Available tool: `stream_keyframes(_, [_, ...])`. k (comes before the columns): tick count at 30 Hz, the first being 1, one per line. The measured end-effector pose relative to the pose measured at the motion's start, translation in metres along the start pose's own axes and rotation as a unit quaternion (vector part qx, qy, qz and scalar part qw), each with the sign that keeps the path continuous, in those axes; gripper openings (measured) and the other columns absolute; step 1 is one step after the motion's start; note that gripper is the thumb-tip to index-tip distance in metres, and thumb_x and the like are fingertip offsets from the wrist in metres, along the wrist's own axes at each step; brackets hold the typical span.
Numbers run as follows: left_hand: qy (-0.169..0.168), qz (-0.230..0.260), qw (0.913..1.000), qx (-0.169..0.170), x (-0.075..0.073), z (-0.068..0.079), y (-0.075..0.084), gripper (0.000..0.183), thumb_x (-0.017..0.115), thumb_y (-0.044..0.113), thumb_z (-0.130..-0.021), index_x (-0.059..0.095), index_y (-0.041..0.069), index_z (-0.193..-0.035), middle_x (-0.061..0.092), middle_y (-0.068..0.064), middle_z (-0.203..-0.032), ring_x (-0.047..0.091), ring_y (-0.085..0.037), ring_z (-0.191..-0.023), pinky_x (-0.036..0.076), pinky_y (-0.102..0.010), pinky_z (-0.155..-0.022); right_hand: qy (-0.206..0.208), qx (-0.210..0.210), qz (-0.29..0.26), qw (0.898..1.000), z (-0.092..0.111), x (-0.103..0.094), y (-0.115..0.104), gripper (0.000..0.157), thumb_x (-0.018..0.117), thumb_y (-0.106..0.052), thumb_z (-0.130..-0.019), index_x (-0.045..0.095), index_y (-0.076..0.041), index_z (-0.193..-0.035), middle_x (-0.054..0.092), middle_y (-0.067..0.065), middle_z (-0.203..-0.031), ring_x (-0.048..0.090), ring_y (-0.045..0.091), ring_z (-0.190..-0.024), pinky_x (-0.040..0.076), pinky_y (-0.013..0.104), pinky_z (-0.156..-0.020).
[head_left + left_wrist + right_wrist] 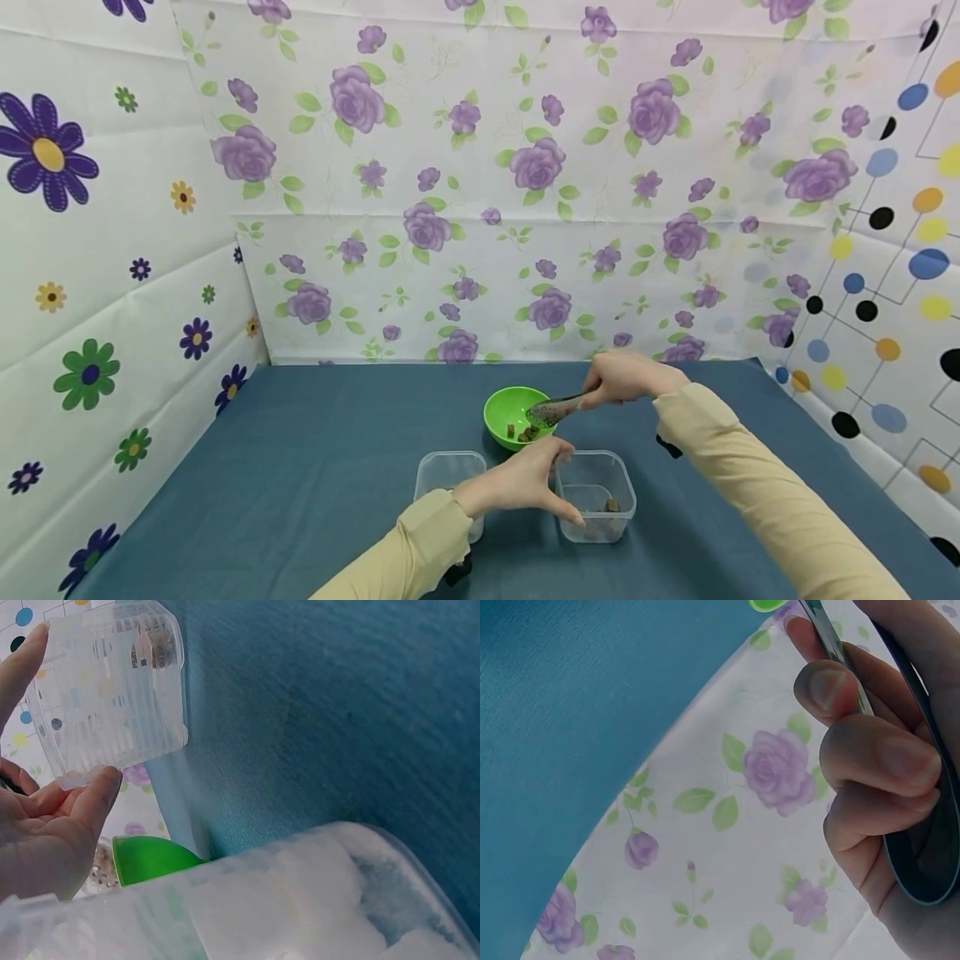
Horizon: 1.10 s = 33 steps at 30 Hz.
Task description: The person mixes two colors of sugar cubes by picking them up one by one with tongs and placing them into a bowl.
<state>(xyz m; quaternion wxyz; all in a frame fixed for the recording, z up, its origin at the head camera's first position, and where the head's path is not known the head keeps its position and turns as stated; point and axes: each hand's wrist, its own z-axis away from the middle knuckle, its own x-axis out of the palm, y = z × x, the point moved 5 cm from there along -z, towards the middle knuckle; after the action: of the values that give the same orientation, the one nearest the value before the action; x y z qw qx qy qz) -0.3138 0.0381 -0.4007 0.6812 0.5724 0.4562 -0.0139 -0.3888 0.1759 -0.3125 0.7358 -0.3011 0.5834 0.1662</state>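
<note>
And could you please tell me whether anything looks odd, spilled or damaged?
Nothing stands out. The green bowl sits upright with brown cubes inside, the metal tongs in the right hand reach over it, and the clear plastic container held by the left hand stands upright. No stray cubes show on the blue tablecloth.

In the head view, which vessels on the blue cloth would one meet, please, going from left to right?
Clear plastic container → green bowl → second clear plastic container, with a brown piece inside.
</note>
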Motion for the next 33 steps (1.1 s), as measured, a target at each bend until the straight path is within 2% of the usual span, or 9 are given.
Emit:
stream_keyframes(5, [-0.001,-0.001,1.0,0.0,0.0,-0.001,0.0,0.075,0.077,0.026,-0.074,0.036,0.001,-0.131,0.04,-0.009,-0.121,0.046,-0.014,-0.1,0.043,-0.023,-0.078,0.012,0.008,-0.011,1.0,0.008,-0.006,0.001,0.011,0.067,-0.032,-0.083,0.073,-0.023,-0.082,0.046,-0.004,-0.044,0.037,0.008,-0.037,0.036,0.024,-0.041])
stream_keyframes(10, [0.001,-0.005,1.0,-0.002,0.0,-0.002,-0.002,0.075,0.077,0.028,-0.074,0.037,0.001,-0.131,0.041,-0.008,-0.12,0.046,-0.01,-0.097,0.043,-0.024,-0.078,0.027,0.008,-0.009,1.0,0.023,-0.017,-0.001,0.025,0.067,-0.033,-0.082,0.073,-0.012,-0.094,0.052,-0.005,-0.049,0.043,0.009,-0.039,0.04,0.025,-0.043])
stream_keyframes(16, [0.002,-0.01,0.9999,-0.001,0.0,-0.002,-0.001,0.075,0.077,0.028,-0.074,0.037,0.001,-0.131,0.041,-0.007,-0.12,0.046,-0.015,-0.101,0.043,-0.024,-0.079,0.03,0.006,-0.011,0.999,0.047,-0.026,0.001,0.033,0.067,-0.037,-0.081,0.072,-0.008,-0.095,0.059,-0.011,-0.061,0.051,0.01,-0.045,0.04,0.025,-0.044])
stream_keyframes(20, [0.005,-0.013,0.9999,-0.002,0.0,-0.002,0.0,0.077,0.077,0.029,-0.073,0.036,0.002,-0.132,0.041,-0.006,-0.121,0.046,-0.018,-0.105,0.042,-0.024,-0.08,0.017,0.002,-0.025,1.0,0.063,-0.032,0.001,0.038,0.066,-0.039,-0.081,0.071,-0.005,-0.098,0.057,-0.01,-0.057,0.047,0.009,-0.041,0.04,0.025,-0.043])
stream_keyframes(27, [0.008,-0.015,0.9999,0.002,0.0,0.0,0.0,0.077,0.077,0.028,-0.074,0.035,0.001,-0.132,0.04,-0.008,-0.122,0.045,-0.022,-0.107,0.042,-0.022,-0.081,-0.015,0.004,-0.055,0.998,0.083,-0.033,0.001,0.04,0.065,-0.041,-0.081,0.07,-0.006,-0.101,0.05,-0.006,-0.046,0.036,0.006,-0.035,0.038,0.024,-0.039])
stream_keyframes(33, [0.009,-0.007,0.9999,0.003,0.001,0.001,0.0,0.076,0.077,0.028,-0.074,0.035,0.002,-0.132,0.039,-0.01,-0.124,0.045,-0.024,-0.108,0.041,-0.021,-0.082,-0.041,-0.005,-0.079,0.996,0.09,-0.024,-0.006,0.027,0.067,-0.039,-0.08,0.073,-0.016,-0.093,0.051,-0.006,-0.046,0.034,0.006,-0.034,0.035,0.023,-0.035])
